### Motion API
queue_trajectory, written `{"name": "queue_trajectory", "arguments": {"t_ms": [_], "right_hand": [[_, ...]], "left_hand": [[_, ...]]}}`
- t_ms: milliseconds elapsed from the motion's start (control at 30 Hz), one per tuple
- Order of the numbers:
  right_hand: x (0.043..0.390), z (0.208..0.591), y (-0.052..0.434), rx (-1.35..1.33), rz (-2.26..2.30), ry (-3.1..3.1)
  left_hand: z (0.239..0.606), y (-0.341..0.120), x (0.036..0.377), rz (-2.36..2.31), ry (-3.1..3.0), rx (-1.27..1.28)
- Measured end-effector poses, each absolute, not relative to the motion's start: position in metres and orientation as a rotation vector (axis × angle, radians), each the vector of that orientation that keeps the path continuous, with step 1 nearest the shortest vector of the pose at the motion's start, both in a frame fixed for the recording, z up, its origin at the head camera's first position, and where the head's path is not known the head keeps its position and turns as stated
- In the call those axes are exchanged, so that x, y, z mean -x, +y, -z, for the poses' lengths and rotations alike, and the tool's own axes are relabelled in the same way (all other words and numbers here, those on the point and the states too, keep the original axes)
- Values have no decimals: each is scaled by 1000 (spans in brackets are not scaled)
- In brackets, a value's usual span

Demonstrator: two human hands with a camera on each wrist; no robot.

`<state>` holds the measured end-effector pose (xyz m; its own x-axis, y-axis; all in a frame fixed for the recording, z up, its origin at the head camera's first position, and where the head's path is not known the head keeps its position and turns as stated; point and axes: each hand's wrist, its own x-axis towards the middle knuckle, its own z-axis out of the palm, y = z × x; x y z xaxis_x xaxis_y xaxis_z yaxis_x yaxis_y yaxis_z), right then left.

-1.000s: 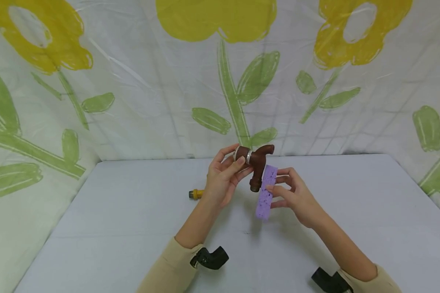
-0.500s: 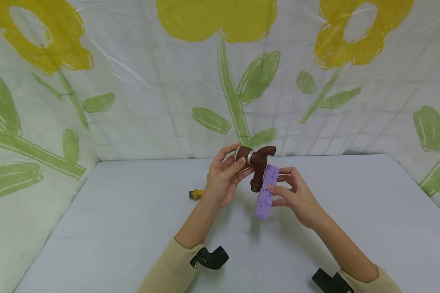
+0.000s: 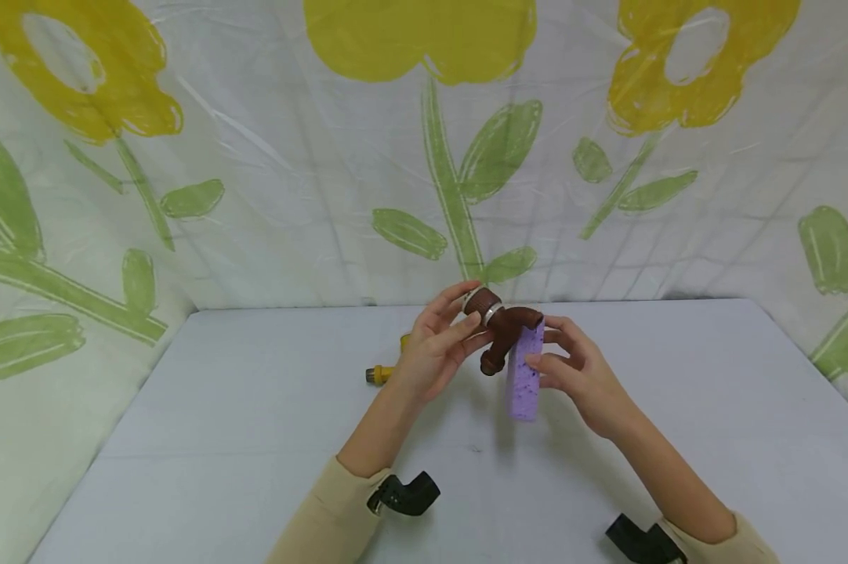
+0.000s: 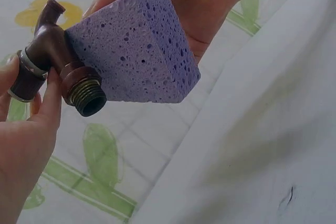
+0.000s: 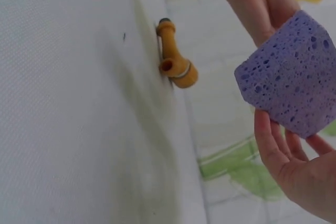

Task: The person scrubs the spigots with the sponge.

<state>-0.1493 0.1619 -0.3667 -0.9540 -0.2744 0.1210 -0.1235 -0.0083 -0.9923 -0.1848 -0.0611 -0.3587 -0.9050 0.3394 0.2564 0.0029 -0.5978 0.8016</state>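
My left hand point(image 3: 434, 352) grips a brown tap point(image 3: 501, 329) by its ringed end, lifted above the table. In the left wrist view the tap point(image 4: 55, 59) shows a threaded spout pointing down. My right hand point(image 3: 579, 372) holds a purple sponge block point(image 3: 524, 374) upright, its top pressed against the tap's right side. The left wrist view shows the sponge point(image 4: 134, 48) touching the tap body. From the right wrist, the sponge point(image 5: 291, 77) sits between my fingers and thumb.
A yellow tap point(image 3: 382, 372) lies on the white table point(image 3: 219, 415) left of my left hand; it also shows in the right wrist view, yellow tap point(image 5: 173, 59). A flower-printed sheet point(image 3: 255, 157) walls the back and sides.
The brown tap has tilted and dropped slightly in my left hand. My right hand turned the sponge more upright and brought it against the tap.
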Motion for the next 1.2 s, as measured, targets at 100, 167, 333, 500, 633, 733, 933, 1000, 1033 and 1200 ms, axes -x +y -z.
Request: {"name": "queue_trajectory", "arguments": {"t_ms": [100,167,333,500,633,733,933,1000,1033,1200], "right_hand": [[150,367,163,469,2152,2107],[151,367,163,514,2171,2091],[151,366,165,639,2165,2092],[150,365,164,647,2152,2138],[148,363,163,598,2168,2181],[147,362,162,539,2165,2222],[147,360,161,470,2147,2282],[146,360,161,464,2143,2298],[146,360,161,462,2144,2300],[147,360,161,460,2154,2307]], "left_hand": [[360,-62,186,-2550,1344,-590],[360,-62,187,-2534,1372,-594],[361,-62,187,-2549,1368,-583],[363,-63,188,-2569,1350,-568],[364,-61,188,-2516,1396,-601],[364,-60,188,-2478,1444,-610],[365,-57,186,-2449,1512,-575],[365,-57,185,-2443,1527,-563],[365,-57,185,-2441,1533,-559],[365,-57,184,-2410,1584,-549]]}}
